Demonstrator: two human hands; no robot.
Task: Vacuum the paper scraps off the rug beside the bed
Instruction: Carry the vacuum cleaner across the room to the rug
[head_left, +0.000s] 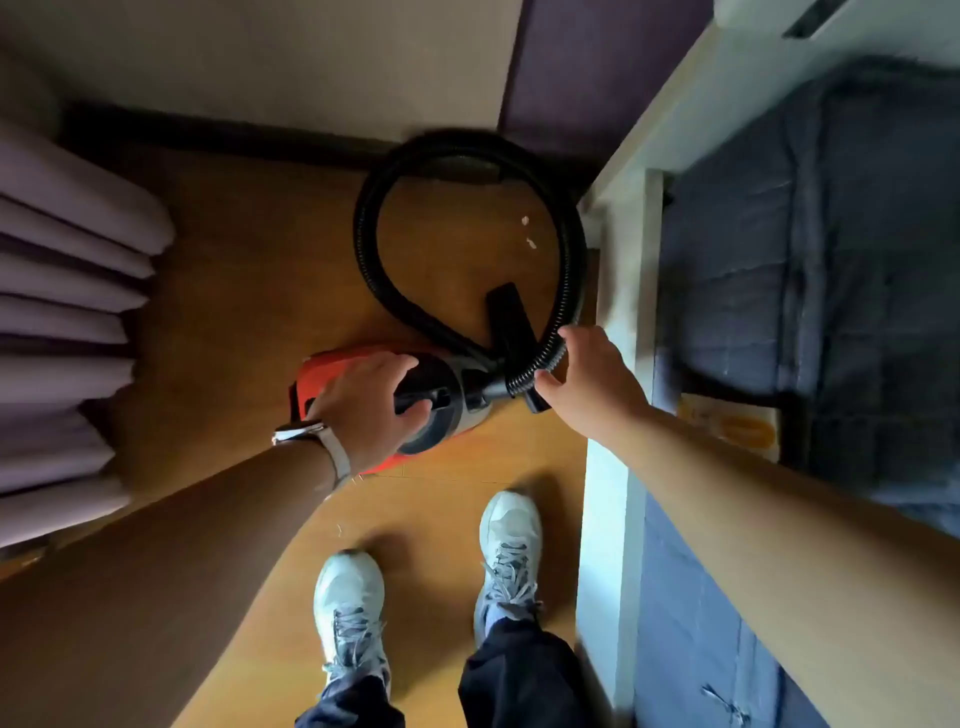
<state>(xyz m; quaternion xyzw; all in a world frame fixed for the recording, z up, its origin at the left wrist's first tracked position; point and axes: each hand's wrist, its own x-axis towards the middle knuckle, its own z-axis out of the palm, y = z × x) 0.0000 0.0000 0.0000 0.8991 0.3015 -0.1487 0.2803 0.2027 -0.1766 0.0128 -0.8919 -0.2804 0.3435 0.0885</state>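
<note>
Still setting up: left hand (371, 402) wrapped round black handle of red canister vacuum (415, 405), right hand (587, 384) half-closed on ribbed black hose (374, 208). White paper scraps (525, 228) inside hose loop. Next: free black nozzle (511, 317), aim there.
</note>
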